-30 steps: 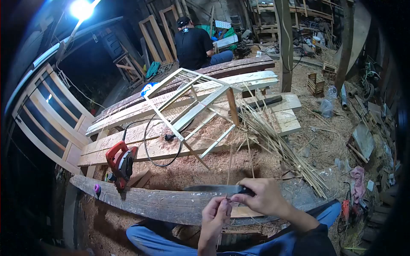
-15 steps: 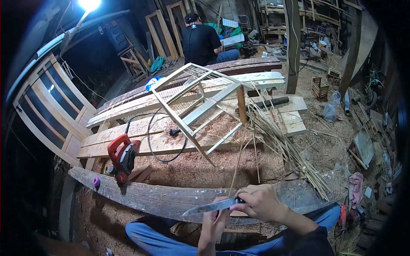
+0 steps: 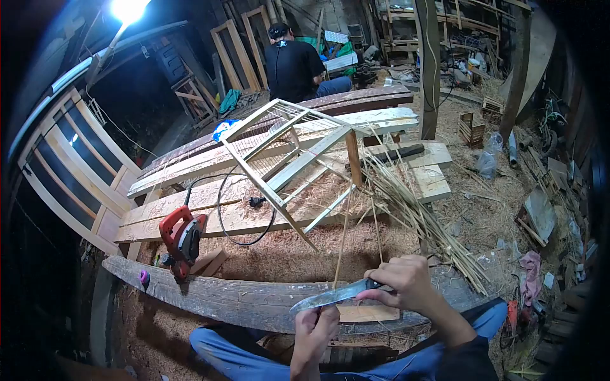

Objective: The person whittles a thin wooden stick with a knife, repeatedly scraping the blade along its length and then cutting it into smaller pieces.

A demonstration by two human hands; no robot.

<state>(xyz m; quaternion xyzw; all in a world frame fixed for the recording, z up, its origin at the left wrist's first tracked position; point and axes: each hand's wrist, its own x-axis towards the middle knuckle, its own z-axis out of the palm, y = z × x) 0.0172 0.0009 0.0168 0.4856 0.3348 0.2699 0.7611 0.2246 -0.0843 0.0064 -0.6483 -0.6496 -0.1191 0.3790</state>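
Observation:
My right hand (image 3: 403, 282) is closed around the dark handle of a knife (image 3: 330, 297). Its long blade points left and lies just above my left hand (image 3: 314, 333), crossing a thin bamboo strip (image 3: 342, 244). My left fingers are curled around the lower end of that strip, which rises away from me toward the workpieces. Beyond my hands stands a slatted wooden frame (image 3: 307, 159), tilted on the planks. To its right, a loose bundle of bamboo strips (image 3: 427, 219) fans down onto the worn beam (image 3: 222, 297) in front of me.
A red electric planer (image 3: 173, 230) rests at the left, its black cord looping over a plank (image 3: 152, 219). A small purple object (image 3: 144, 277) sits on the beam. Wood shavings cover the ground. Wooden posts (image 3: 429, 70) stand at right; another person (image 3: 289, 70) sits at the back.
My right hand and the knife have moved right and slightly up, while my left hand stays low with the strip. The view has shifted a little.

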